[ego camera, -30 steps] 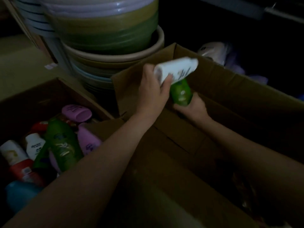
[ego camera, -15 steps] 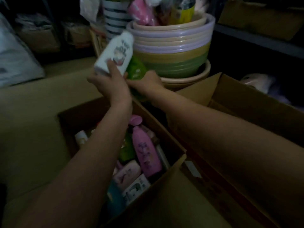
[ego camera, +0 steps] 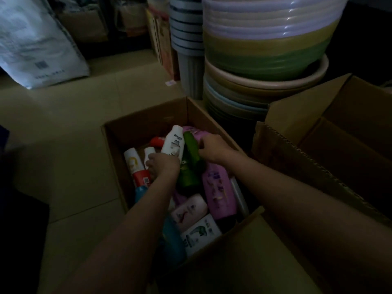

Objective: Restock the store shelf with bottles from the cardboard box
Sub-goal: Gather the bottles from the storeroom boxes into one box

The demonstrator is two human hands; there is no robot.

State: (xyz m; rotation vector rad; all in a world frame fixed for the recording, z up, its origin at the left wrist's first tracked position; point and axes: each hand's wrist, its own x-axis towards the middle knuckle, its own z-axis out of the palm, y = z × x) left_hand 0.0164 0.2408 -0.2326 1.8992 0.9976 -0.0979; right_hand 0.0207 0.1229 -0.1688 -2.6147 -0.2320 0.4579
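Dim light, view looking down into an open cardboard box (ego camera: pixel 146 124) at centre frame, standing on a pale tiled floor (ego camera: pixel 70 128).

Left hand (ego camera: pixel 164 165) is inside the box, fingers curled round the lower end of a white bottle (ego camera: pixel 174 141); the bottle stands tilted, cap end pointing toward the top of the frame. Right hand (ego camera: pixel 213 148) is just right of it, fingers curled on the upper part of a green bottle (ego camera: pixel 189 164), which lies lengthwise between the two hands. White and green bottles touch side by side.

Box contents, loosely piled:
- large purple bottle (ego camera: pixel 218 192), right side of the box, below the right wrist
- pale pink bottle (ego camera: pixel 188 210), lower centre
- white bottle with green print (ego camera: pixel 200 232), near the front wall
- white-and-red bottle (ego camera: pixel 135 166), left side
- blue bottle (ego camera: pixel 172 240), partly hidden under the left forearm

Right of frame: a second cardboard box (ego camera: pixel 331 141), flaps open, interior dark. Behind, upper right: a tall stack of plastic basins (ego camera: pixel 267 45), purple, yellow and green bands. Upper left: a white printed sack (ego camera: pixel 36 45) standing on the floor.
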